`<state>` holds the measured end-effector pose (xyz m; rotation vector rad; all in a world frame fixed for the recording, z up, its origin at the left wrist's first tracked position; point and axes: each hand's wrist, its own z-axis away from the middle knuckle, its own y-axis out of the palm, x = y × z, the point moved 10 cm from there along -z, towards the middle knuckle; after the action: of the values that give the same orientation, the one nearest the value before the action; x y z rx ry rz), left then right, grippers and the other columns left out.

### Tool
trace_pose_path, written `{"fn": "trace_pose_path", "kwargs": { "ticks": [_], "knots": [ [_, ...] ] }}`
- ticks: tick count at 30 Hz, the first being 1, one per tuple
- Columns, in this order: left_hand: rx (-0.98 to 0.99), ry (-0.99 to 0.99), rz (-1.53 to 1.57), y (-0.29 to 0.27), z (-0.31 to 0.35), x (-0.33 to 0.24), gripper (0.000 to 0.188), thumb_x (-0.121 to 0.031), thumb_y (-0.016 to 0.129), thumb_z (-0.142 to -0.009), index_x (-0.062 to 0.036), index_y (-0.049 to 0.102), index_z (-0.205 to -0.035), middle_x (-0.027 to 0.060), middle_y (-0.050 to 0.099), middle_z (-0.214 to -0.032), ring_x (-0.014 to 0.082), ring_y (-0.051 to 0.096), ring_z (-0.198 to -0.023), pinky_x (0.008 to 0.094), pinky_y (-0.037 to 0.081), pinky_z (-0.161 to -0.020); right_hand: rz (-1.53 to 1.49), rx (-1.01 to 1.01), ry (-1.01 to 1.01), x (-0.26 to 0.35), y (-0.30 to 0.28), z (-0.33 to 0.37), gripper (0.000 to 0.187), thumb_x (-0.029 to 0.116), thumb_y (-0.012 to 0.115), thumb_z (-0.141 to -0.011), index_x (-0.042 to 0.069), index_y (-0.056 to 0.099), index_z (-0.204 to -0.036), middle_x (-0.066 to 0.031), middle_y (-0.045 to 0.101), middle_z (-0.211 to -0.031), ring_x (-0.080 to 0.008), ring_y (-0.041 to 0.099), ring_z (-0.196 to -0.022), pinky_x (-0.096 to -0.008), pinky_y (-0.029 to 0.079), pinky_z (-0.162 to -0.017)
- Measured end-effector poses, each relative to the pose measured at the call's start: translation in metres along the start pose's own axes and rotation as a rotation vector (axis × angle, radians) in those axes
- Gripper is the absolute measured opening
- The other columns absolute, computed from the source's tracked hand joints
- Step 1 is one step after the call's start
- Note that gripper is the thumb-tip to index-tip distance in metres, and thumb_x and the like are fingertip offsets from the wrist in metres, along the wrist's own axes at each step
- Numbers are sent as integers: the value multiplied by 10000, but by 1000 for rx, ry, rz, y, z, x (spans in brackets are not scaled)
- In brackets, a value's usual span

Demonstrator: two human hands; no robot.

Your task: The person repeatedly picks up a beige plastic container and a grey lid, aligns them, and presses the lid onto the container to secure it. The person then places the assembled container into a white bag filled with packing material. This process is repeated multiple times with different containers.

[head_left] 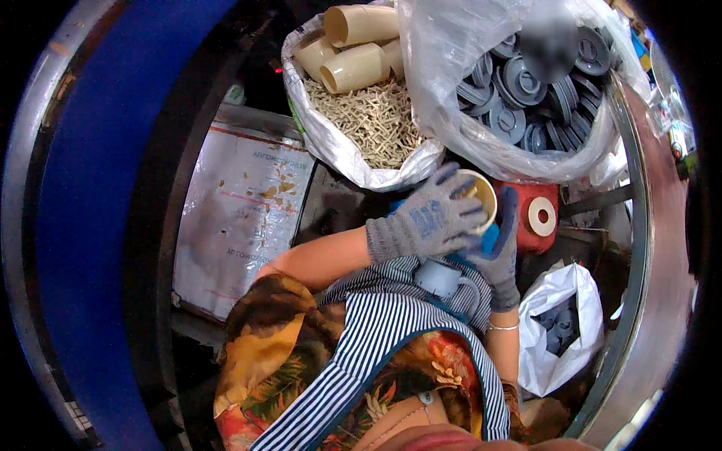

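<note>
Left hand (425, 222) gloved, wrapped around cream tube (481, 197), right hand (496, 252) gripping beneath

Both hands gloved (grey knit), forearms bare: left hand (425, 219) curled w/ fingers wrapped, right hand (498, 252) cupped just below, touching it, wrist bent up.

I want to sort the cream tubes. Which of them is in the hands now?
The cream tube with its open end up, gripped by the gloved left hand and right hand. The other cream tubes lie in the white bag above.
</note>
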<state>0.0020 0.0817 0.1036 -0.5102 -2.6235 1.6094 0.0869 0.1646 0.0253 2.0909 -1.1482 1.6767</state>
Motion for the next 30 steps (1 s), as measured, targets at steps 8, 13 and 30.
{"fn": "trace_pose_path", "kwargs": {
  "ticks": [8, 13, 30],
  "knots": [
    [78, 187, 77, 35, 1, 1, 389, -478, 669, -773, -117, 599, -899, 84, 578, -890, 277, 587, -895, 438, 459, -802, 104, 217, -57, -12, 15, -17, 1189, 337, 941, -574, 26, 258, -1496, -180, 327, -1528, -314, 343, -1410, -441, 301, -1157],
    [-107, -116, 681, -9, -18, 51, 195, -174, 630, -886, -65, 587, -1042, 92, 588, -993, 248, 591, -958, 377, 461, -897, 106, 79, -113, 13, 3, -21, 1037, 414, 908, -605, 27, 395, -1419, -230, 388, -1483, -372, 428, -1354, -442, 375, -1113],
    [-632, -757, 1233, 35, 73, 128, 477, -298, 622, -952, -13, 492, -1312, 122, 577, -1259, 218, 558, -1145, 342, 441, -1011, 97, 6, 237, 32, -29, 51, 461, 126, 640, -890, 52, 509, -1325, -154, 571, -1291, -272, 576, -1156, -367, 452, -989]
  ]
}}
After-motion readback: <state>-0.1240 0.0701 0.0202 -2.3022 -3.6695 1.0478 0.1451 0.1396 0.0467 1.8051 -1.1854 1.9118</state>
